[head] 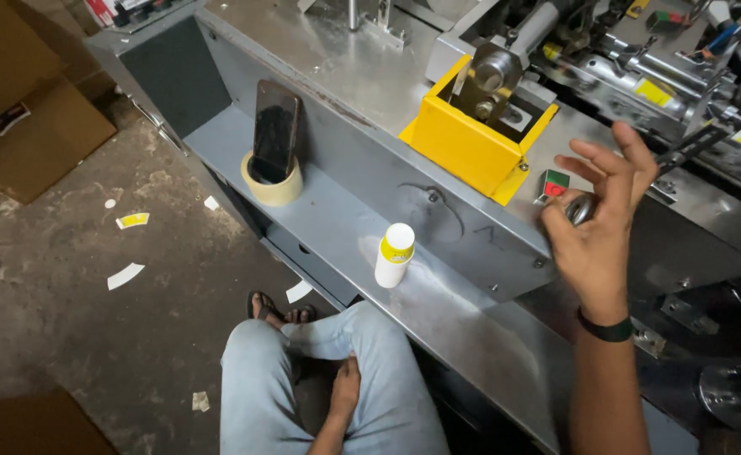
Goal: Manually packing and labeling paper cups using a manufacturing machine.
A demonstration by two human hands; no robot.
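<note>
My right hand point(599, 227) is raised at the edge of a steel machine top point(345, 59). Its thumb and a bent finger pinch a small shiny metal knob point(582, 207), while the other fingers spread upward. A red and green switch point(555, 184) sits just left of the knob. My left hand point(345, 389) rests between my thighs on light blue jeans, its fingertips tucked out of sight. It holds nothing that I can see.
A grey shelf point(337, 211) runs below the machine top. On it stand a white bottle with a yellow band point(396, 254) and a tape roll point(273, 187) propping a dark phone point(275, 128). A yellow metal guard point(469, 143) is left of my right hand. Cardboard point(25, 126) and paper scraps point(125, 275) lie on the floor.
</note>
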